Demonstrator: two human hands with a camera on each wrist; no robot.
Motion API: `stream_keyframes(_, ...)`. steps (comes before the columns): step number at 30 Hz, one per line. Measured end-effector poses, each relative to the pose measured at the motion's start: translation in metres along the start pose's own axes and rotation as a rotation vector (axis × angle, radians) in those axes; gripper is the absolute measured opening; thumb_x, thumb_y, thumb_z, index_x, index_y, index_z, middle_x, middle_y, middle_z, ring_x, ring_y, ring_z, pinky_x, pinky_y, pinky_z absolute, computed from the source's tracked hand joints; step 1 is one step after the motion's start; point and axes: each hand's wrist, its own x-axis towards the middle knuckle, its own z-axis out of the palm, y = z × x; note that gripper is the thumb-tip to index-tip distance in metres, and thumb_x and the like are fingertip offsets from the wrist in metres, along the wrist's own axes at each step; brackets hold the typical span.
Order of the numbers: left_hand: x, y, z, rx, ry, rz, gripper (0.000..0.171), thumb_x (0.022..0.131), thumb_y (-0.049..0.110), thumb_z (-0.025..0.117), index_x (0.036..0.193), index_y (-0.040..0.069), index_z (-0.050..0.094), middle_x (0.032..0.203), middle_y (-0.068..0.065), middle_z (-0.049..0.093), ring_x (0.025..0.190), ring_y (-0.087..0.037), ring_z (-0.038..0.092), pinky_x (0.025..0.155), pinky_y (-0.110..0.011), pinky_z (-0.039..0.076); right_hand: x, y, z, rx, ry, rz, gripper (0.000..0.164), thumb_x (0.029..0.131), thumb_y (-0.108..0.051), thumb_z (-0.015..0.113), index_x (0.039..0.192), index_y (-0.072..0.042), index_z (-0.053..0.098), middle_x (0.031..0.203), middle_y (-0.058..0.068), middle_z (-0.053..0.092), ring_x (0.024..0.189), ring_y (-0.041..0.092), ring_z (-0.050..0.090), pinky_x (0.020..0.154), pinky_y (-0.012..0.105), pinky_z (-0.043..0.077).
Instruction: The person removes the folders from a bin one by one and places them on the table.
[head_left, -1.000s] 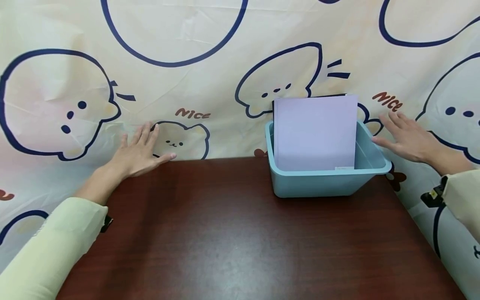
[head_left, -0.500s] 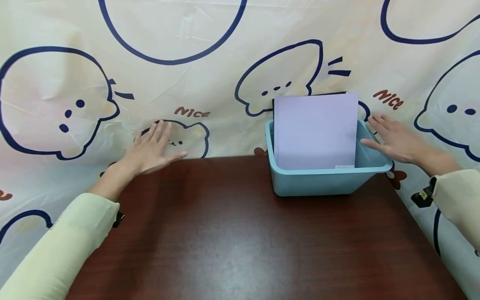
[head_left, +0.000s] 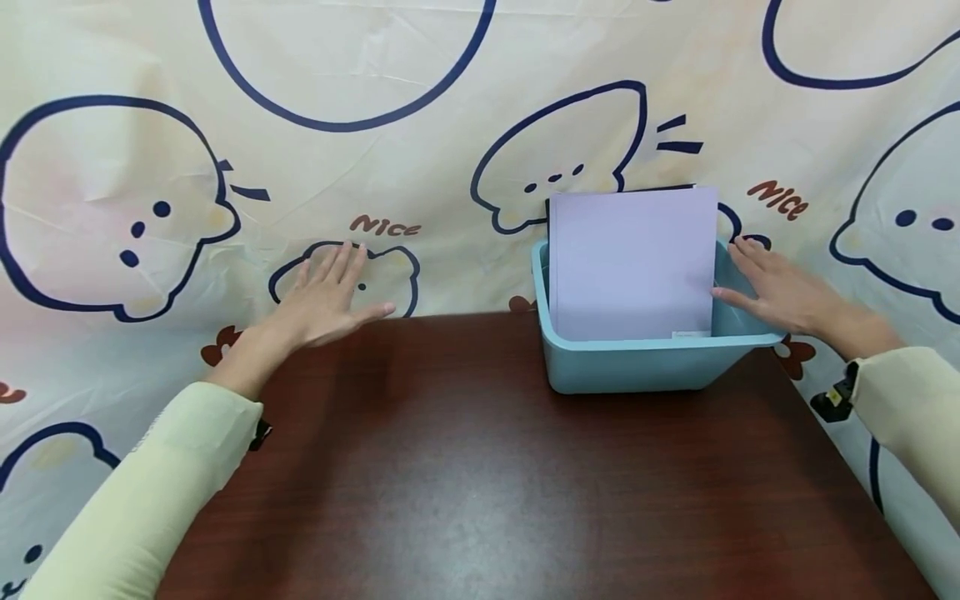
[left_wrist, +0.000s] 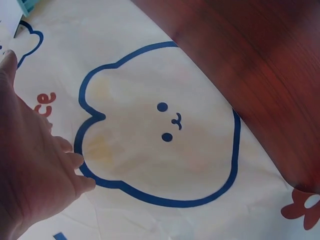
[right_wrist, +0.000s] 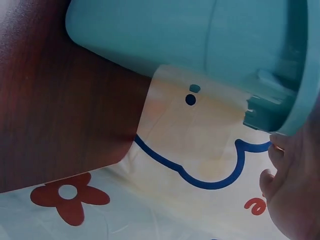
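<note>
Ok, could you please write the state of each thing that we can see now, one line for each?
Table: glossy, reflecting light.
Bin: upright on the table, with paper inside.
Paper: standing on edge, sticking out above the bin.
Dark thing: behind the paper, mostly hidden.
Left grip: fingers spread, holding nothing.
Right grip: fingers extended, beside the bin; contact unclear.
Cloth: hanging behind the table, slightly creased.

A light-blue bin (head_left: 622,368) sits upright on the table (head_left: 465,467), pale lilac sheets (head_left: 633,267) standing inside.

A glossy reddish-brown table (head_left: 480,467) borders a pale backdrop (head_left: 435,179) (printed with blue-outlined cartoon faces (head_left: 112,204))
</note>
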Motion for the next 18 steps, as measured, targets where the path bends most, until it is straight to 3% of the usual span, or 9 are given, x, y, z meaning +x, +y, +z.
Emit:
stream_keyframes(8, 0.014, 0.017, 0.004, -0.005, 0.011, 0.040, 0.107, 0.101, 0.079, 0.035, 0.170, 0.009, -0.007, 0.177, -0.016, -0.011, 0.163, -0.039, -0.008, 0.126, -0.069, -0.004, -0.002, 0.003, 0.010, 0.073, 0.002, -0.008, 0.097, 0.108, -0.057, 0.046, 0.167, 0.003, -0.001, 0.173, 0.032, -0.002, 0.160, 0.052, -0.001, 0.122, 0.076, 0.010)
stream_keyframes(18, 0.034, 0.039, 0.008, -0.031, 0.030, 0.083, 0.108, 0.099, 0.079, 0.038, 0.170, 0.010, -0.006, 0.178, -0.015, -0.008, 0.164, -0.034, -0.008, 0.128, -0.066, -0.001, 0.000, 0.001, 0.011, 0.087, -0.019, 0.002, 0.095, 0.108, -0.056, 0.046, 0.167, 0.002, -0.002, 0.173, 0.028, -0.008, 0.160, 0.051, -0.003, 0.122, 0.076, 0.010)
